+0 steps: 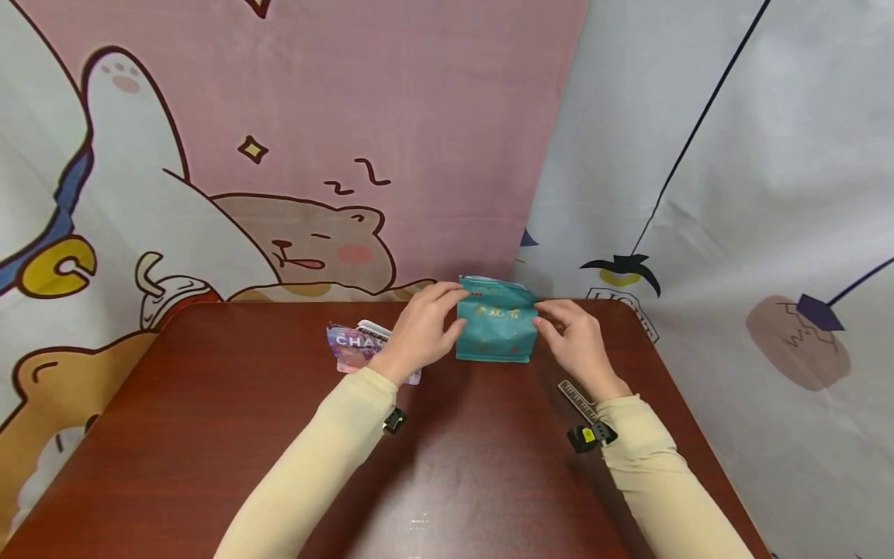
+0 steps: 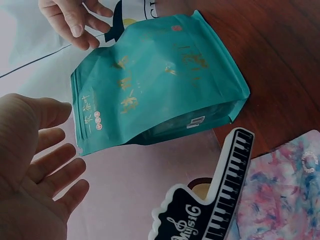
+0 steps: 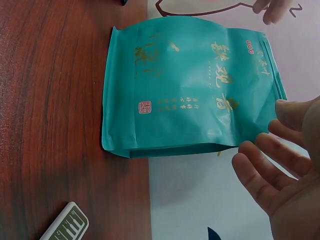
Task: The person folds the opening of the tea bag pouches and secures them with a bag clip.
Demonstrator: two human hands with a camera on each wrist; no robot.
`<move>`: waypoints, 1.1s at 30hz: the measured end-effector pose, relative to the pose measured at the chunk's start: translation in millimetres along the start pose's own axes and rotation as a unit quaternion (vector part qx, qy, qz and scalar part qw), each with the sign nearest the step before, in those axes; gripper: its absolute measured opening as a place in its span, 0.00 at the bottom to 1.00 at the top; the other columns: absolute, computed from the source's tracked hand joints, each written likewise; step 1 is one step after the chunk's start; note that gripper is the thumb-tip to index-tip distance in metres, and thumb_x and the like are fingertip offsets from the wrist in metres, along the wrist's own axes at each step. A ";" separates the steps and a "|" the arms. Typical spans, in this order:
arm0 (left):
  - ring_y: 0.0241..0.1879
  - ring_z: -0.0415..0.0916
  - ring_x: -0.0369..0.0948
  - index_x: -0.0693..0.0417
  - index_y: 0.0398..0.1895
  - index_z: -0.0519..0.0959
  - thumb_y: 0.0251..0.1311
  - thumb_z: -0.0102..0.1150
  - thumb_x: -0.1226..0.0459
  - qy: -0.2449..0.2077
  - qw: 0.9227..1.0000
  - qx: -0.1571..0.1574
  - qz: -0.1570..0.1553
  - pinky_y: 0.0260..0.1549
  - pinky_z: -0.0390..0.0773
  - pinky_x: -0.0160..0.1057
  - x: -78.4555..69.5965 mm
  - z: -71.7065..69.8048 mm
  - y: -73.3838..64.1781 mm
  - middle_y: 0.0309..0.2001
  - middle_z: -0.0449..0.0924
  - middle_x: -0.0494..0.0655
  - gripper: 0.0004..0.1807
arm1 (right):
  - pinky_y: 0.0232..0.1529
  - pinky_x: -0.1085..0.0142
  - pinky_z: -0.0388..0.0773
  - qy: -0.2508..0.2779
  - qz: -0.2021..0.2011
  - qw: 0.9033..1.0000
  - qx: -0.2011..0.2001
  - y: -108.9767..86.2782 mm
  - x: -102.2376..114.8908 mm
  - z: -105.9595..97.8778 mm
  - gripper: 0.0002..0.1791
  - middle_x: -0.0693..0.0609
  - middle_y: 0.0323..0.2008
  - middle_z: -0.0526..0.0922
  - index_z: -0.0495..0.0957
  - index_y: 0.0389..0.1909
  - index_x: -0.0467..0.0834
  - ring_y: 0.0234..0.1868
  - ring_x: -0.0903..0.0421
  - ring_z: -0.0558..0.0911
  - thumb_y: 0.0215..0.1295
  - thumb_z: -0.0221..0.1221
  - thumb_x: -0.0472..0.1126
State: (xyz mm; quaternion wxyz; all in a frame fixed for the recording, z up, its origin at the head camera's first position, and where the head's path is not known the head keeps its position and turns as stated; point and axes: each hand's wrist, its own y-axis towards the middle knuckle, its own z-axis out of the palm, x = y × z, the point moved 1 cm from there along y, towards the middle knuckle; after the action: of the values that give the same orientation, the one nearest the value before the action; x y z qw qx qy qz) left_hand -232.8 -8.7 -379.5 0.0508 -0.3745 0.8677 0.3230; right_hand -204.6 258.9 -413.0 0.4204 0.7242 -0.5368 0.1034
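Observation:
A teal tea pouch (image 1: pixel 497 326) with gold lettering stands upright toward the table's back edge, its folded bottom showing in both wrist views. On its left, my left hand (image 1: pixel 423 330) has its fingers spread, with the fingertips right at the pouch's upper left edge. My right hand (image 1: pixel 576 341) is at the opposite side, fingers loosely bent and thumb at the upper right edge. The left wrist view shows relaxed left fingers (image 2: pixel 57 167) beside the pouch's top. Neither hand is curled round the pouch.
Left of the pouch, a pink and purple packet (image 1: pixel 352 347) lies partly behind my left hand, with a black-and-white piano-patterned piece (image 2: pixel 225 195) marked "Music" beside it. A similar narrow patterned strip (image 1: pixel 576 400) lies near my right wrist. A printed cloth (image 1: pixel 433 140) hangs behind the table.

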 end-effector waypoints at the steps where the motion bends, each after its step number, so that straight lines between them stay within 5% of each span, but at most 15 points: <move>1: 0.63 0.76 0.52 0.60 0.61 0.81 0.63 0.70 0.66 0.000 1.000 0.000 0.001 0.66 0.72 0.51 -0.7 0.0 1.0 0.61 0.80 0.55 0.22 | 0.44 0.46 0.84 0.002 0.000 1.000 -0.001 0.3 -0.3 0.2 0.15 0.37 0.54 0.83 0.84 0.55 0.33 0.46 0.41 0.85 0.70 0.64 0.31; 21: 0.67 0.72 0.50 0.60 0.62 0.80 0.63 0.70 0.66 0.009 1.000 -0.006 -0.004 0.68 0.69 0.49 0.2 8.0 13.0 0.66 0.77 0.55 0.24 | 0.44 0.46 0.82 -0.014 0.001 1.000 -0.013 7.1 -3.9 1.0 0.21 0.36 0.55 0.81 0.79 0.62 0.33 0.45 0.40 0.85 0.69 0.65 0.31; 33: 0.72 0.67 0.51 0.60 0.66 0.78 0.66 0.67 0.65 -0.002 1.000 0.022 -0.004 0.71 0.66 0.51 -6.5 14.6 25.5 0.71 0.72 0.55 0.25 | 0.50 0.41 0.79 -0.016 0.015 1.000 0.012 11.3 -7.0 4.2 0.22 0.34 0.58 0.80 0.79 0.63 0.33 0.56 0.35 0.81 0.70 0.64 0.33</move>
State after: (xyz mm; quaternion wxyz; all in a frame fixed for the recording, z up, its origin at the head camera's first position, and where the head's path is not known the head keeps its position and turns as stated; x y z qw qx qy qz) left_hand -247.8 17.1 -375.5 0.0622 -0.3766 0.8729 0.3040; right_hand -218.5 259.9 -414.3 0.4015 0.7223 -0.5533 0.1043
